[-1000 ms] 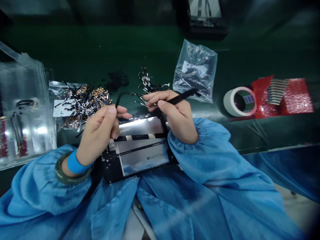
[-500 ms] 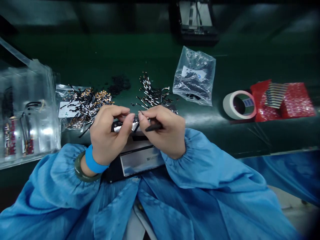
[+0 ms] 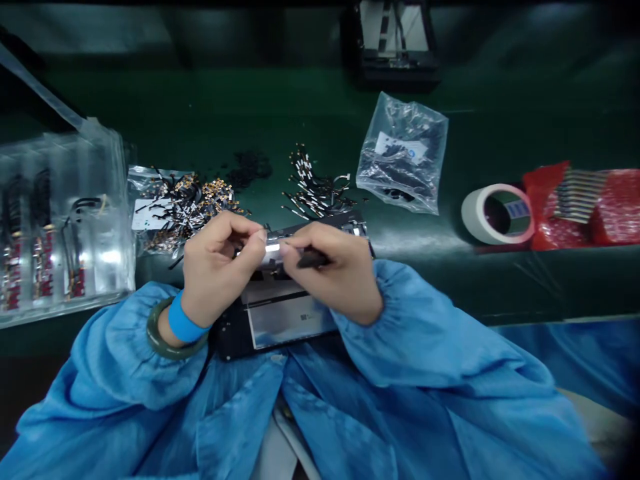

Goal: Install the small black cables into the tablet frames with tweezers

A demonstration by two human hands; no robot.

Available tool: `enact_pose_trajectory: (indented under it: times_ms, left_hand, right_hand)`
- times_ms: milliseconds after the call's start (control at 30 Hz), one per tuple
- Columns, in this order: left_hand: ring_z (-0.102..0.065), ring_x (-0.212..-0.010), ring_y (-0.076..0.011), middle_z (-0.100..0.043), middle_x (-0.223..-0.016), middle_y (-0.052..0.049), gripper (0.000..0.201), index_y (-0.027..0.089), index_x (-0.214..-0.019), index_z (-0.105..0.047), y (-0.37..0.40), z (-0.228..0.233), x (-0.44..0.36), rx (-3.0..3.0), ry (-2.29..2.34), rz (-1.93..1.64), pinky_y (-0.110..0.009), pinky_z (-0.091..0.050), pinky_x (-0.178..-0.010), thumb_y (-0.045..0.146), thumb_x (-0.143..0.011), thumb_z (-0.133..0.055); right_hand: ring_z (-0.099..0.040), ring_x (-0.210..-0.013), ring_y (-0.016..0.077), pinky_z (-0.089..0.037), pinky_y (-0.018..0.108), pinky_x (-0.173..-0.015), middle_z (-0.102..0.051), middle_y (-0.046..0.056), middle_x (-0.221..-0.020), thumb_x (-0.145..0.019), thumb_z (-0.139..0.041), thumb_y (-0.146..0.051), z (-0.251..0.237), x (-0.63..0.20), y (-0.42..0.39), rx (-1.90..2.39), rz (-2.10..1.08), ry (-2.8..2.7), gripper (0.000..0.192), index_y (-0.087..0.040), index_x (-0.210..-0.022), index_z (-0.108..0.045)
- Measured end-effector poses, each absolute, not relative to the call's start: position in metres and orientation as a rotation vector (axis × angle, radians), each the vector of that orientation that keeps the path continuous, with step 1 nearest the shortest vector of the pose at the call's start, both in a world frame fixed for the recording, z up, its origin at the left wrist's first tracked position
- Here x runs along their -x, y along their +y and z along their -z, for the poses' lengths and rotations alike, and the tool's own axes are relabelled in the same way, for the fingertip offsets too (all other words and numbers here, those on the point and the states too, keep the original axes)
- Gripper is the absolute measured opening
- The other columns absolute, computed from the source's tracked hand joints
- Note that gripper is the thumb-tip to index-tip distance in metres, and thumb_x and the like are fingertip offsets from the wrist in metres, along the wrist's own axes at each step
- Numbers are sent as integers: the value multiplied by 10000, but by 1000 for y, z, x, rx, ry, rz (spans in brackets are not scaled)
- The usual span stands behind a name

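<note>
Right hand [image 3: 340, 270] has moved from the cables [image 3: 315, 192] to over the device [image 3: 293, 325], holding a black tool [image 3: 313, 259]; left hand [image 3: 217, 270] (cannot tell whether pinching) best kept steady

Tape [image 3: 473, 217]: a white roll, near the front edge of the desk [image 3: 440, 287].
Red wrap [image 3: 620, 213]: just right of the tape, strips [image 3: 580, 195] lying on it.
Rods [image 3: 537, 275]: thin, between tape and front edge.
Black case [image 3: 400, 75]: well back from the front edge, pale panels inside.
</note>
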State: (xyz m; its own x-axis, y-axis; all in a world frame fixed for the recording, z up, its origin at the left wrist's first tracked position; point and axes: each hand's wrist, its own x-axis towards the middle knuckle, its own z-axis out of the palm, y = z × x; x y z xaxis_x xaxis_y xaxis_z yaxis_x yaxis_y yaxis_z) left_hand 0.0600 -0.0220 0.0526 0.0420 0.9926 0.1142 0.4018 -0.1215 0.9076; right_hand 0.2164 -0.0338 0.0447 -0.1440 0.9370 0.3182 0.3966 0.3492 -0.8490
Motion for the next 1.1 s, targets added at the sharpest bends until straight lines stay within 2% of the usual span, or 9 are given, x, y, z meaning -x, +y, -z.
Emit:
enact_pose_trajectory:
  times_ms: [200, 333, 433, 500, 633, 733, 833, 933, 1100]
  left_hand:
    - [-511, -631, -135, -562, -678, 12, 100, 208, -724, -573, -4, -61, -6, -1643, 1665, -886, -301, -383, -600, 266, -799, -607]
    - [-462, -801, -165, -377, -720, -12, 222, 218, -711, -478, 13, -67, 41, -2283, 2104, -347, -305, -222, -574, 305, -914, -458]
    - [-425, -868, -178, -304, -681, -23, 334, 230, -650, -389, 14, -66, 54, -2453, 2170, 40, -299, -160, -539, 339, -959, -327]
    - [-431, -911, -182, -351, -665, -27, 362, 232, -633, -378, 10, -66, 54, -2497, 2097, 126, -286, -229, -532, 328, -966, -274]
    - [-555, -986, -306, -530, -746, -78, 378, 211, -662, -515, 2, -71, 50, -2577, 2058, 334, -408, -404, -688, 294, -933, -264]
    - [-588, -1037, -406, -626, -971, -146, 416, 132, -934, -631, 4, -72, 36, -2515, 2195, 79, -516, -464, -737, 439, -929, -349]
    - [-600, -1090, -323, -641, -1119, -127, 425, 115, -1128, -579, 8, -60, 7, -2643, 1700, -312, -475, -503, -872, 461, -933, -430]
    - [-608, -1085, -260, -651, -1140, -131, 302, 115, -1084, -570, 9, -40, -22, -2747, 1028, -305, -419, -504, -923, 359, -945, -459]
    - [-635, -974, -267, -667, -1066, -183, 176, 84, -943, -577, 8, -19, -40, -2806, 774, -503, -412, -544, -817, 235, -933, -487]
  right_hand:
    - [-331, -366, 33, -247, 227, -362, -707, -1, -711, -766, -678, -271, -60, -261, -10, 1256, -1241, -943, 182, -222, -609, -600]
    - [-258, -308, 19, -108, 254, -323, -634, -24, -577, -661, -748, -218, -56, -291, 3, 1224, -1291, -799, 87, -250, -638, -671]
    - [-314, -347, 25, -143, 259, -351, -637, -20, -587, -665, -772, -197, -50, -292, -1, 1224, -1174, -769, 86, -254, -648, -710]
    - [-360, -367, 40, -191, 255, -364, -651, -12, -588, -683, -779, -216, -46, -285, -7, 1248, -1011, -848, 65, -247, -664, -725]
    - [-635, -627, 142, -486, 283, -569, -720, 21, -731, -776, -713, -207, -35, -275, -17, 1360, -481, -1393, 36, -225, -800, -733]
    - [-682, -772, 163, -533, 288, -698, -743, 32, -842, -852, -619, -178, -25, -270, -20, 1237, -258, -1868, 115, -203, -900, -720]
    - [-669, -803, 153, -493, 262, -672, -746, 42, -926, -902, -519, -152, -16, -266, -22, 1105, -28, -2247, 202, -155, -989, -702]
    - [-621, -744, 140, -413, 269, -596, -738, 25, -963, -932, -437, -140, -14, -264, -24, 1078, 208, -2512, 267, -159, -1021, -688]
    - [-558, -689, 139, -356, 288, -568, -719, 29, -878, -942, -412, -120, -18, -264, -28, 1048, 375, -2545, 285, -163, -925, -694]
